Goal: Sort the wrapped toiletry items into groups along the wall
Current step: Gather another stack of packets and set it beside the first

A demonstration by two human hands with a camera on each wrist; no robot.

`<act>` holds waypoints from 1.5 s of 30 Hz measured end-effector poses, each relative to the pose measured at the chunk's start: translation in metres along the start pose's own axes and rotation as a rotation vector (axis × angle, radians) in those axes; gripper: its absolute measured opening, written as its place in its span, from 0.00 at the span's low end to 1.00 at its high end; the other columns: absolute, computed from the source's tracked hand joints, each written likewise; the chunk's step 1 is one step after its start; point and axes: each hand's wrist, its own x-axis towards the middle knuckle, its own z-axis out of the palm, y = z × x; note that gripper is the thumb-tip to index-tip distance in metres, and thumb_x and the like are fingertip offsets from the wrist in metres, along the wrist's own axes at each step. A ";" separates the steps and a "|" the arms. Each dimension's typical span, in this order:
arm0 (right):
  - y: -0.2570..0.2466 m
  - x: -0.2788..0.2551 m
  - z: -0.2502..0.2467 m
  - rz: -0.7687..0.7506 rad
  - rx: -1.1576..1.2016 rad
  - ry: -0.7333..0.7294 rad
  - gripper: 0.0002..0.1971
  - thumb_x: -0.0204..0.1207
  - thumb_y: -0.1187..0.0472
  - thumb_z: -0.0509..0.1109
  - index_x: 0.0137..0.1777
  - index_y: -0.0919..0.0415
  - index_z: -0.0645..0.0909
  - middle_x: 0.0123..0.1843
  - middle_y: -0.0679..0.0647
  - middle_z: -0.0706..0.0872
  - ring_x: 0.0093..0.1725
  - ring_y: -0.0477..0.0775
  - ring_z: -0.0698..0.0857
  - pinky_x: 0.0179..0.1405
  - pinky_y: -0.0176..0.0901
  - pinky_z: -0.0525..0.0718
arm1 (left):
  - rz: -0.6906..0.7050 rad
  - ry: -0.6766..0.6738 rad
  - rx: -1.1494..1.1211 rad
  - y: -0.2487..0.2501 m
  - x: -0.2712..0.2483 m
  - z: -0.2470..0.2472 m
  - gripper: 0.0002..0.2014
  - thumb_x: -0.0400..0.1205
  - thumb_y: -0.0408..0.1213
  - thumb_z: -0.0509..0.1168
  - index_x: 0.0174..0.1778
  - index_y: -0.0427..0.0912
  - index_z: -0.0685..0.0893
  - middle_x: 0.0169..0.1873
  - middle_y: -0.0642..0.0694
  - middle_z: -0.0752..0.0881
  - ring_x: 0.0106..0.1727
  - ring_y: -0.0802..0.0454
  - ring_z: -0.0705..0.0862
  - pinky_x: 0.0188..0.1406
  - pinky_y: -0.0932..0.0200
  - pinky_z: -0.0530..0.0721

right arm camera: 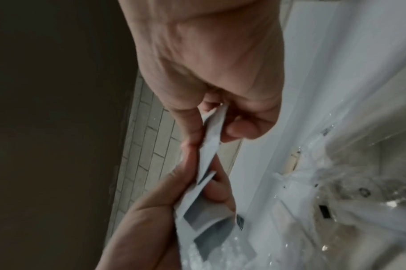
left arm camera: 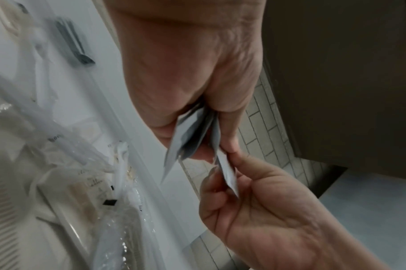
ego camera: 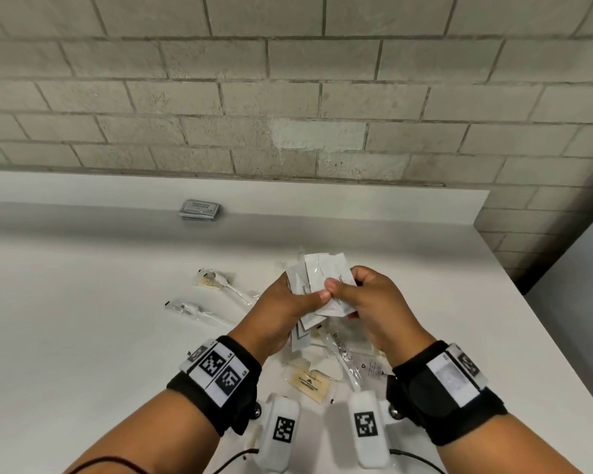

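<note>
White table (ego camera: 83, 336), grey brick wall (ego camera: 288, 97) along its far edge.

Far left of centre, close to the wall: small stack of grey flat sachets (ego camera: 200, 210), squared up.

Left, mid-table: 2 clear-wrapped white toothbrushes, one (ego camera: 220, 283) farther, one (ego camera: 192, 311) nearer, slightly apart, both lying at a slant.

Centre, raised above the table: left hand (ego camera: 281, 316) grips a fanned bunch of white flat sachets (ego camera: 310, 278), thumb across the front, fingers (left arm camera: 229, 127) curled behind; the left wrist view shows several sachet edges wedged between thumb and fingers. Print on 1 sachet begins "Too"; the rest is hidden.

Right hand (ego camera: 374, 302), touching the left at the thumbs, pinches a white sachet at the right side of the same bunch (ego camera: 339, 302) between thumb and curled fingers.

Below the hands, near edge: loose pile of clear-wrapped items (ego camera: 343, 357), including a beige packet (ego camera: 308, 384) and pale combs. Exact count cannot be told.
</note>
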 end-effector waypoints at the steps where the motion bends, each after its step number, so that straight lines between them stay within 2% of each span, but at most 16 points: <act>1: -0.001 0.002 0.000 -0.010 0.012 0.041 0.08 0.73 0.62 0.76 0.49 0.65 0.84 0.46 0.61 0.91 0.43 0.61 0.89 0.44 0.55 0.85 | -0.003 0.013 0.014 -0.001 0.001 -0.001 0.19 0.77 0.28 0.70 0.65 0.35 0.81 0.57 0.33 0.88 0.57 0.36 0.88 0.56 0.44 0.85; 5: -0.010 0.012 -0.022 0.031 0.242 0.114 0.06 0.76 0.69 0.71 0.49 0.60 0.80 0.41 0.56 0.89 0.35 0.55 0.88 0.34 0.48 0.85 | -0.016 0.133 0.062 -0.001 0.003 -0.009 0.13 0.80 0.28 0.68 0.61 0.36 0.82 0.50 0.37 0.90 0.48 0.41 0.90 0.45 0.51 0.87; 10: -0.017 0.002 -0.011 0.110 0.175 -0.095 0.13 0.69 0.71 0.76 0.54 0.67 0.85 0.46 0.65 0.92 0.41 0.63 0.90 0.38 0.52 0.88 | 0.015 0.085 0.191 0.000 0.003 -0.006 0.17 0.78 0.34 0.72 0.63 0.40 0.82 0.52 0.40 0.90 0.52 0.42 0.90 0.51 0.50 0.87; 14: -0.015 0.009 -0.004 -0.148 -0.177 0.233 0.04 0.72 0.65 0.75 0.44 0.65 0.85 0.41 0.66 0.90 0.35 0.56 0.87 0.36 0.51 0.85 | 0.153 0.294 0.432 0.007 0.003 0.000 0.08 0.83 0.38 0.65 0.57 0.51 0.81 0.50 0.49 0.88 0.38 0.56 0.90 0.34 0.68 0.82; 16: -0.015 0.010 -0.005 -0.202 -0.251 0.259 0.06 0.73 0.61 0.74 0.43 0.64 0.85 0.40 0.66 0.89 0.34 0.56 0.86 0.35 0.51 0.86 | 0.169 0.214 0.426 0.009 0.001 0.000 0.10 0.85 0.38 0.63 0.61 0.54 0.81 0.53 0.52 0.88 0.36 0.57 0.88 0.37 0.68 0.83; 18: -0.015 0.004 0.001 -0.170 -0.245 0.144 0.03 0.76 0.61 0.73 0.45 0.60 0.87 0.39 0.60 0.91 0.35 0.57 0.88 0.36 0.48 0.86 | 0.130 0.067 0.383 0.009 -0.004 0.004 0.13 0.85 0.40 0.64 0.65 0.53 0.81 0.51 0.52 0.89 0.38 0.54 0.87 0.45 0.60 0.87; 20: -0.015 -0.001 0.009 -0.116 -0.134 0.006 0.05 0.78 0.63 0.70 0.47 0.62 0.87 0.39 0.61 0.90 0.35 0.61 0.87 0.38 0.54 0.86 | 0.057 0.014 0.261 0.006 -0.003 0.005 0.13 0.81 0.40 0.68 0.61 0.44 0.83 0.42 0.46 0.88 0.39 0.51 0.86 0.46 0.52 0.86; 24: -0.023 0.000 0.000 -0.039 0.206 -0.010 0.07 0.82 0.65 0.66 0.56 0.64 0.82 0.43 0.60 0.90 0.39 0.61 0.88 0.36 0.48 0.86 | -0.055 0.071 -0.013 0.005 -0.002 0.001 0.08 0.82 0.28 0.66 0.56 0.34 0.82 0.32 0.44 0.86 0.31 0.53 0.85 0.27 0.61 0.83; 27: -0.026 0.002 -0.017 -0.032 0.348 0.056 0.08 0.83 0.61 0.64 0.59 0.61 0.80 0.39 0.54 0.86 0.35 0.53 0.85 0.33 0.45 0.81 | -0.047 0.069 -0.057 0.007 -0.001 -0.005 0.08 0.81 0.26 0.65 0.56 0.33 0.81 0.32 0.45 0.86 0.31 0.54 0.84 0.26 0.64 0.82; 29: -0.027 0.001 -0.019 -0.026 0.359 0.007 0.09 0.83 0.61 0.63 0.59 0.61 0.80 0.36 0.52 0.88 0.33 0.51 0.87 0.30 0.44 0.83 | -0.066 0.057 -0.045 0.007 0.000 -0.005 0.07 0.81 0.26 0.66 0.54 0.34 0.82 0.31 0.45 0.86 0.31 0.54 0.85 0.27 0.63 0.83; 32: -0.021 -0.003 -0.004 -0.021 0.200 -0.101 0.09 0.82 0.64 0.66 0.58 0.65 0.82 0.45 0.61 0.91 0.39 0.59 0.89 0.37 0.50 0.87 | -0.107 -0.017 0.015 0.006 -0.001 0.000 0.09 0.79 0.29 0.70 0.55 0.35 0.84 0.35 0.42 0.88 0.33 0.52 0.86 0.36 0.57 0.86; 35: -0.015 0.002 0.003 -0.046 0.023 0.014 0.06 0.82 0.65 0.66 0.56 0.64 0.81 0.48 0.63 0.89 0.40 0.59 0.88 0.34 0.47 0.86 | -0.125 -0.068 0.079 0.007 -0.002 0.003 0.15 0.78 0.31 0.71 0.61 0.36 0.82 0.40 0.41 0.90 0.37 0.50 0.88 0.42 0.53 0.87; 37: -0.017 0.009 -0.005 -0.027 0.116 0.069 0.06 0.82 0.63 0.66 0.57 0.61 0.80 0.49 0.62 0.87 0.44 0.60 0.87 0.36 0.48 0.86 | -0.197 -0.055 0.027 0.008 -0.001 -0.001 0.20 0.76 0.38 0.72 0.63 0.38 0.80 0.47 0.38 0.91 0.40 0.47 0.89 0.44 0.48 0.86; 40: -0.019 0.017 -0.024 0.004 0.210 0.091 0.06 0.82 0.62 0.67 0.56 0.58 0.78 0.47 0.61 0.85 0.42 0.61 0.88 0.33 0.48 0.86 | -0.395 0.062 -0.106 0.010 0.002 -0.012 0.25 0.81 0.49 0.65 0.66 0.33 0.77 0.49 0.34 0.90 0.39 0.45 0.90 0.36 0.53 0.88; 42: -0.018 0.017 -0.029 0.018 0.156 0.077 0.07 0.82 0.62 0.67 0.58 0.59 0.77 0.46 0.60 0.84 0.39 0.59 0.88 0.33 0.47 0.87 | -0.489 0.065 -0.259 0.009 0.003 -0.019 0.25 0.86 0.44 0.59 0.70 0.25 0.75 0.49 0.32 0.89 0.38 0.44 0.90 0.31 0.55 0.89; 45: -0.010 0.015 -0.027 0.050 0.118 0.040 0.06 0.82 0.62 0.67 0.58 0.57 0.78 0.44 0.57 0.83 0.36 0.55 0.86 0.31 0.43 0.84 | -0.483 -0.006 -0.353 0.008 0.002 -0.027 0.22 0.82 0.28 0.53 0.71 0.23 0.73 0.54 0.32 0.86 0.44 0.41 0.90 0.38 0.52 0.90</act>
